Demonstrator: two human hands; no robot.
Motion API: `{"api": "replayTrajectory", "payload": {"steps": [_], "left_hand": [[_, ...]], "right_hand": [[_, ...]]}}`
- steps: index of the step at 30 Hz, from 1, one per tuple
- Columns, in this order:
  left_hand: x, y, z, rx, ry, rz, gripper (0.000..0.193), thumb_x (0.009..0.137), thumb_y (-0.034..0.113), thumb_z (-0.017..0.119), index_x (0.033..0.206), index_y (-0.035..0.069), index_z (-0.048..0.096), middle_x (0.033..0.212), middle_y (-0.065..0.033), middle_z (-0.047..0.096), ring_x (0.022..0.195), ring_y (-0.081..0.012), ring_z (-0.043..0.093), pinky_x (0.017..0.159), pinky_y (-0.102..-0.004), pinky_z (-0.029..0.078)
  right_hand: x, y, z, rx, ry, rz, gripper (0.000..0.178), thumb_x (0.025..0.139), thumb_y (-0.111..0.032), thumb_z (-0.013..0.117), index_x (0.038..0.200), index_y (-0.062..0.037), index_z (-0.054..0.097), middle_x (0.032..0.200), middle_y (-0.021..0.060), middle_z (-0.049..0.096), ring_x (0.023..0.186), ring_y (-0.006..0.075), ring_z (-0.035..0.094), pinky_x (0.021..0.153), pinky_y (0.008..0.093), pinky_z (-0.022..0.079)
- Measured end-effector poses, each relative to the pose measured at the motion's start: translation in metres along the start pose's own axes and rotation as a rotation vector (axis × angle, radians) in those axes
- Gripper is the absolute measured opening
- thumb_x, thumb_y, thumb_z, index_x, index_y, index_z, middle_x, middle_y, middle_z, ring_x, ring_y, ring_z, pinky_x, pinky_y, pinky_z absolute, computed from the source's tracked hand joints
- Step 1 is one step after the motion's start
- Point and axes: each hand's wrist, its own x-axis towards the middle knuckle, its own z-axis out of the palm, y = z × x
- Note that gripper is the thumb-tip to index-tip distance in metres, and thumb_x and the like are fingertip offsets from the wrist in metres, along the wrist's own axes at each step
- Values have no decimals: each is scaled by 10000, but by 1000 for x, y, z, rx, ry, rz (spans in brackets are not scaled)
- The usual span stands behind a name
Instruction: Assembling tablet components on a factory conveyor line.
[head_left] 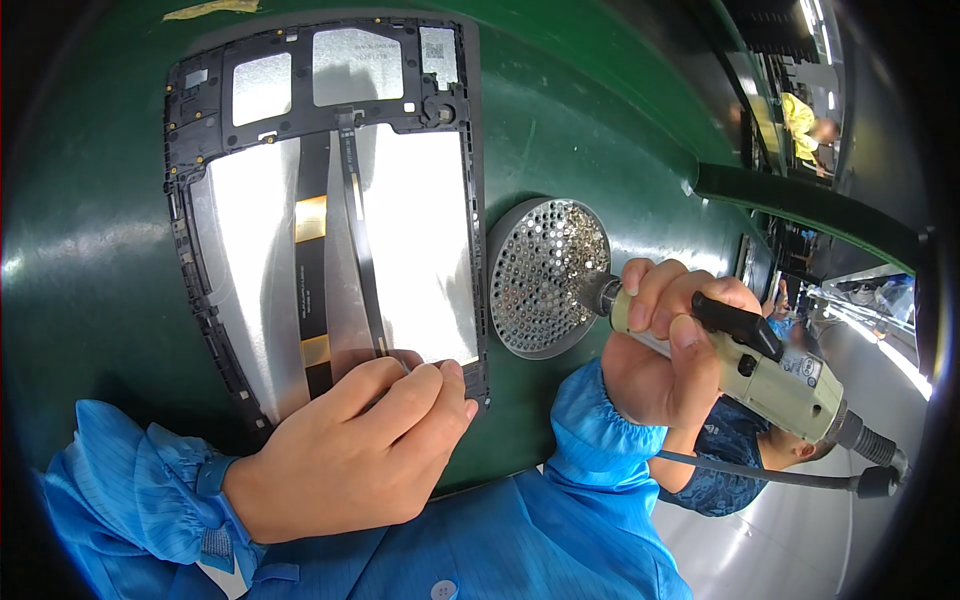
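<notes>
Screws (575, 232) in perforated round tray (530, 300)

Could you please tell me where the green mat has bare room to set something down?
Bare mat lies left of the tablet frame, and above the round screw tray. It is crowded between frame and tray, where the left hand and right hand with the screwdriver work.

**Bright blue work coat, bare hands**

The person wears a bright blue coat of thin, finely striped fabric. Both sleeves end in gathered, elasticated cuffs at the wrists. The left cuff carries a small darker blue strap or tab. A pale round button sits on the coat front near the lower edge. The left hand (350, 450) and right hand (665, 345) are bare, without gloves.
</notes>
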Motion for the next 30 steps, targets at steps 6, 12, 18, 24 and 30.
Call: {"api": "replayTrajectory", "payload": {"steps": [6,12,18,24,30], "left_hand": [[-1,-3,0,21,26,8,251,832,112,654,1074,66,707,1072,-155,666,987,-245,582,807,-351,493],[-2,-1,-4,16,25,4,244,834,112,645,1064,59,707,1079,-159,665,988,-252,591,815,-340,488],[-5,-1,-9,-30,27,-5,240,788,103,643,1006,15,694,1088,-179,651,1032,-281,601,868,-382,485],[-17,-6,-2,-49,118,-22,243,746,106,655,955,-16,684,1092,-189,638,1075,-348,596,946,-457,461],[-20,-4,4,60,91,-214,405,634,228,762,945,-17,679,1206,-215,562,1220,-411,502,1023,-664,350]], "right_hand": [[0,2,3,11,-1,-1,362,788,-21,598,1131,-23,480,676,95,516,581,212,511,644,422,442],[-3,-5,6,-10,11,18,366,798,-44,593,1148,-48,486,679,87,515,606,209,512,676,427,439],[-9,-41,12,-30,-8,1,391,800,-99,609,1175,-123,501,661,39,488,595,188,502,655,398,404],[-26,-64,22,34,-311,114,340,798,-96,665,1072,-128,466,647,12,498,557,144,504,593,313,394],[-46,-46,43,166,-224,85,131,928,-158,565,933,-35,522,604,93,554,504,231,543,513,377,482]]}}
